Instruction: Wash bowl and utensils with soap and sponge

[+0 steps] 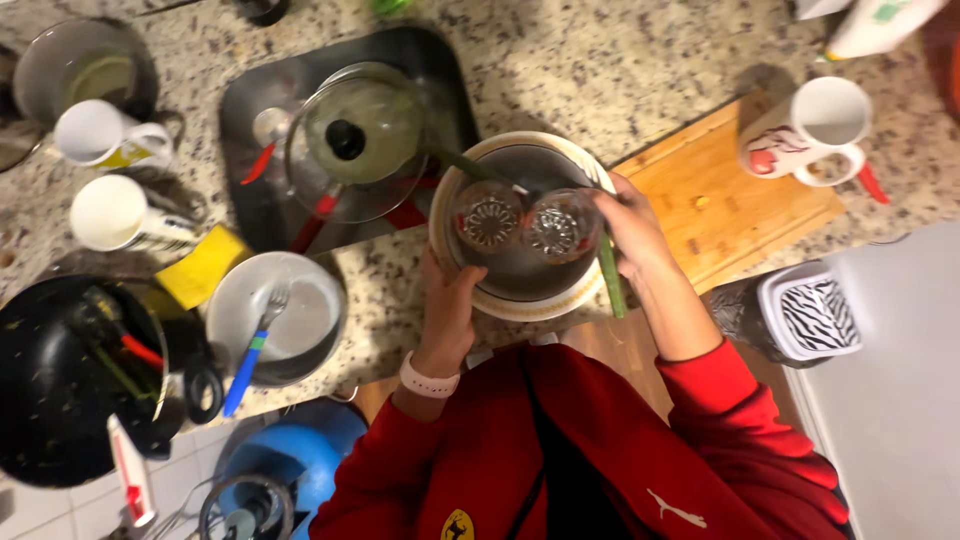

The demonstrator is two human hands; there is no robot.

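head view: left hand (447, 312) grips the near-left rim of a stack of plates (520, 300), fingers curled over the edge, thumb side under. right hand (628, 228) is closed around the right one of two cut-glass tumblers (562, 226); the second tumbler (490, 218) sits touching it on the left, both standing upright in the top dish of the stack. stack is held over the counter edge, in front of the red sweatshirt (600, 450). a green-handled utensil (610, 278) lies across the right side of the stack, under the right hand; another green stick (462, 162) pokes out at the upper left. white band (428, 382) on the left wrist.

surroundings: speckled granite counter (620, 60). dark tray (290, 100) behind the stack carries a glass lid with a black knob (352, 140) and red-handled bits. wooden cutting board (720, 200) to the right, white mug (815, 135) with red print at its far corner. zebra-pattern container (815, 315) near the right forearm. left side: two white mugs (100, 135) (115, 212), yellow sponge (202, 266), grey bowl (285, 315) holding a fork with a blue handle (250, 355), black pan (70, 380) with utensils in it, glass bowl (80, 65) at the top left. blue object (295, 455) low on the floor side, can't tell what it is.
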